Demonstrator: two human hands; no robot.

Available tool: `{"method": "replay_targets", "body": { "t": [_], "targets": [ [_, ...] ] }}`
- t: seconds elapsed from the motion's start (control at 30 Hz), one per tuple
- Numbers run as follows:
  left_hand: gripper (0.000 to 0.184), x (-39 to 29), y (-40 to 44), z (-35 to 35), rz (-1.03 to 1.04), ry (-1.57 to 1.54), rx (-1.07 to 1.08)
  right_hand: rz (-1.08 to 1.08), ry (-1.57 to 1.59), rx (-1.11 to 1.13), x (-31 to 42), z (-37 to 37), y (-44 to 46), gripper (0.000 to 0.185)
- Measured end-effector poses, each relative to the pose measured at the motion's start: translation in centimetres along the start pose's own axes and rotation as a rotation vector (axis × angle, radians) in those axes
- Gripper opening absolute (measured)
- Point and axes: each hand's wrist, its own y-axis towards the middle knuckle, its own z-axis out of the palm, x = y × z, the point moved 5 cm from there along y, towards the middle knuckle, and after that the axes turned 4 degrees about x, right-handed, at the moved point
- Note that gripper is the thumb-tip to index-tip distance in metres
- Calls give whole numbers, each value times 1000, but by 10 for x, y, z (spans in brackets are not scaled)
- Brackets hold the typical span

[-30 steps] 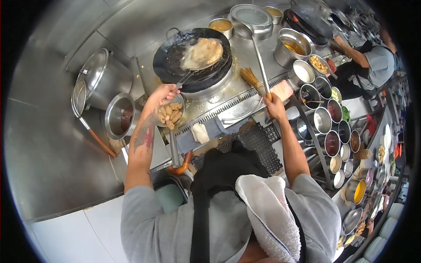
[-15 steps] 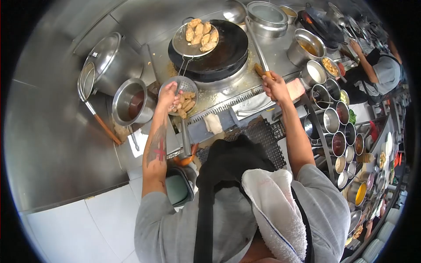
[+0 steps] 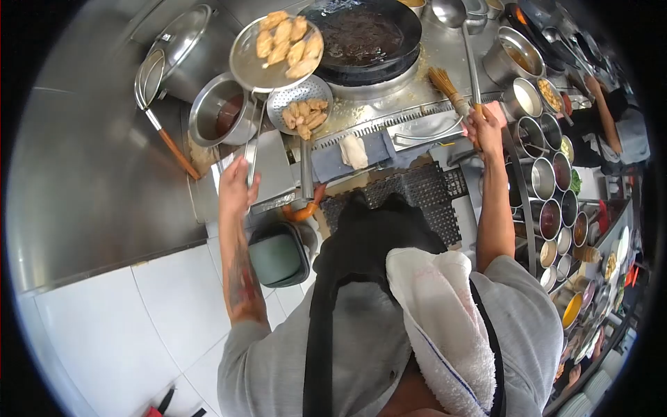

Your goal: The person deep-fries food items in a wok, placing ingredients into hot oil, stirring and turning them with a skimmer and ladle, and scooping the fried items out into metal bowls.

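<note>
My left hand (image 3: pixel 237 182) is closed around the long metal handle of a round mesh strainer (image 3: pixel 241 69). Several browned chicken wings (image 3: pixel 283 42) lie in that strainer, left of the black wok (image 3: pixel 333 66). Dark liquid shows inside the wok. In my right hand (image 3: pixel 484 128) is the wooden grip of a long ladle (image 3: pixel 470 66), whose bowl points away behind the stove. A perforated skimmer (image 3: pixel 277 99) with smaller browned pieces (image 3: pixel 304 116) rests below the strainer, its handle toward me.
A steel pot (image 3: pixel 200 115) with dark red contents and a lidded stockpot stand at left. A bamboo brush (image 3: pixel 445 83) lies near my right hand. A white cloth (image 3: pixel 353 151) sits on the front ledge. Several sauce containers (image 3: pixel 542 174) line the right, with another person (image 3: pixel 615 125) beyond.
My left hand has drawn the strainer of wings from above the wok toward me and to the left. The ladle has swung right, away from the wok. The whole view has shifted slightly.
</note>
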Motion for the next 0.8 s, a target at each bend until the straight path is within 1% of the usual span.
{"method": "replay_targets", "body": {
  "t": [0.03,0.07,0.1,0.13,0.17,0.23,0.3,0.33,0.37,0.4,0.43,0.47,0.5,0.57,0.6,0.63,0.7,0.73,0.8],
  "targets": [
    [40,2,-25,-1,-39,43,-102,2,4,12,0,-5,-2,13],
    [40,6,-43,3,-40,46,-115,-3,45,-19,2,-11,-7,14],
    [34,10,-61,7,-43,23,-123,-5,86,-51,2,-18,-14,14],
    [29,13,-72,11,-46,0,-131,-15,51,-68,5,-23,-19,15],
    [29,22,-69,14,-47,2,-143,-12,56,-57,1,-29,-18,15],
    [29,58,-47,13,26,132,-234,22,29,-44,-12,-46,-20,18],
    [28,78,-19,18,183,575,-319,21,50,-22,-21,-55,-16,18],
    [28,87,-10,20,180,576,-323,31,40,-14,-25,-60,-14,22],
    [27,85,-4,25,304,800,-365,40,31,-7,-28,-66,-12,27],
    [26,80,-3,32,433,1024,-402,39,34,-6,-29,-73,-12,27],
    [26,72,-7,41,437,1025,-406,49,-244,-33,-30,-83,-10,33],
    [26,61,-19,52,531,1058,-451,62,-522,-58,-32,-92,-10,40],
    [25,52,-27,59,628,1090,-494,62,-521,-57,-37,-101,-8,40],
    [26,53,-26,58,617,1104,-500,-94,-894,-124,-39,-114,-8,48],
    [27,54,-24,58,610,1115,-504,0,-865,-136,-41,-116,-12,44],
    [27,56,-21,54,609,1112,-500,3,-869,-138,-44,-120,-13,44],
    [27,60,-10,41,383,874,-457,-11,-1106,-93,-52,-123,-9,44],
    [27,52,-9,41,384,870,-458,-13,-1109,-94,-55,-120,-8,44],
    [27,44,-11,29,107,693,-497,-58,-1280,-183,-60,-114,-10,46]
  ]
}}
